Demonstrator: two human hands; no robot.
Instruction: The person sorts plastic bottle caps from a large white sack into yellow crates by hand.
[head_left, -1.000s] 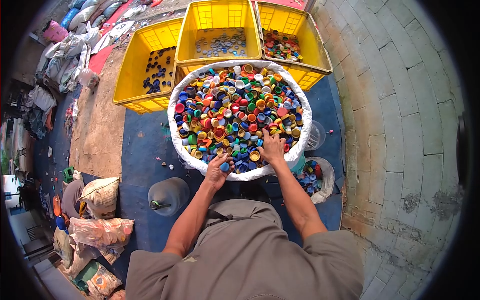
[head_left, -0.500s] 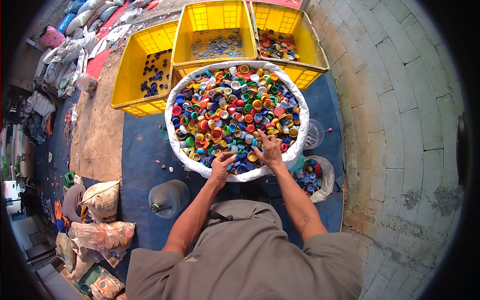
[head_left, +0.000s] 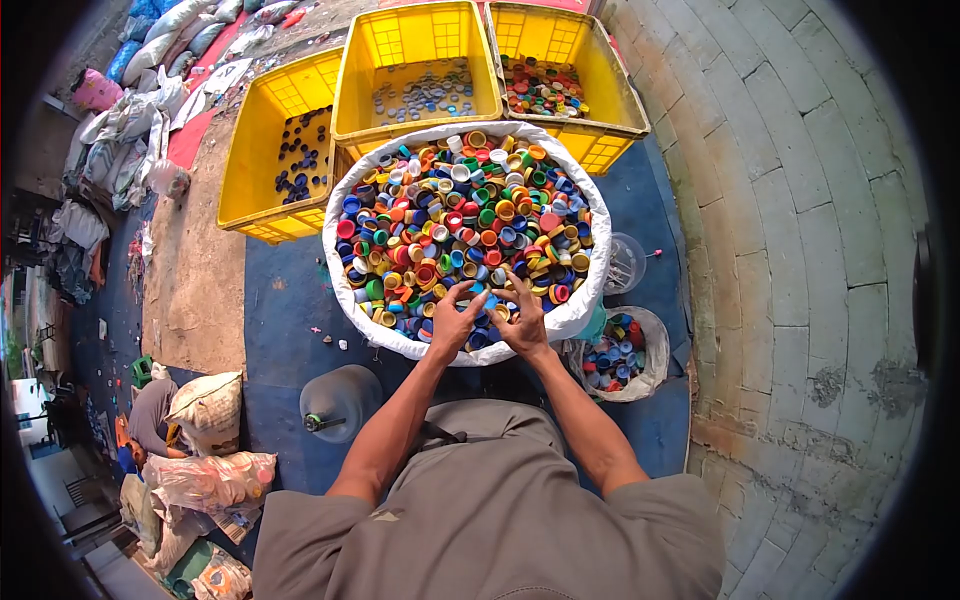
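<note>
Here, two hands [head_left: 455,322] [head_left: 523,325], one sack [head_left: 570,317] of caps [head_left: 458,222], three crates [head_left: 408,36].

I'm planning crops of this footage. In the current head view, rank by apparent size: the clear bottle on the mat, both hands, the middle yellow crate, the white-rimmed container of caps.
1. White-rimmed container of caps
2. Middle yellow crate
3. Clear bottle
4. Left hand and right hand: too alike to rank
</note>
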